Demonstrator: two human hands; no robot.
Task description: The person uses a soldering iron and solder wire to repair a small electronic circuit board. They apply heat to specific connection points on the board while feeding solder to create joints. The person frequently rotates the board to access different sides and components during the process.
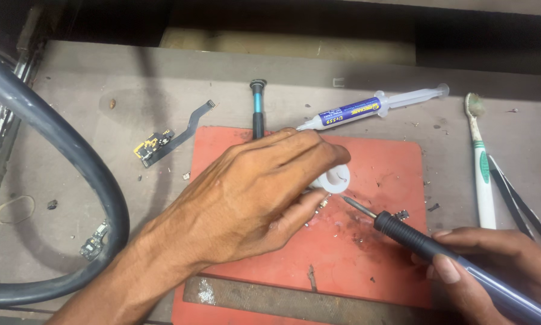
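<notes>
Near edge: a flat metal file (pixel 294 299) is laid along the front of the red mat (pixel 379 253), which reaches the bottom border of the view.
Right hand (pixel 493 271): closed around the handle of a soldering iron (pixel 439 256); the tip is aimed up-left and ends just beside a small white round part (pixel 333 177).
Left hand (pixel 252 198): laid over the mat's middle, fingers curled onto the white round part, which is pinned to the mat and mostly hidden.
White part: pale, disc-shaped, with a small raised centre; only its right side is seen.
Open room: bare mat is left to the right of the part and above the iron; grey worktop (pixel 102 210) lies open left of the mat.
Left side: a thick grey hose (pixel 71 162) is curved across the worktop; a flex cable with a small board (pixel 162 141) lies beyond it.
Right side: a toothbrush (pixel 481 168) and dark tweezers (pixel 517 201) lie close together.
Far side: a screwdriver (pixel 258 108) and a syringe with a blue label (pixel 373 107) are laid at the mat's far edge, near the left fingers.
</notes>
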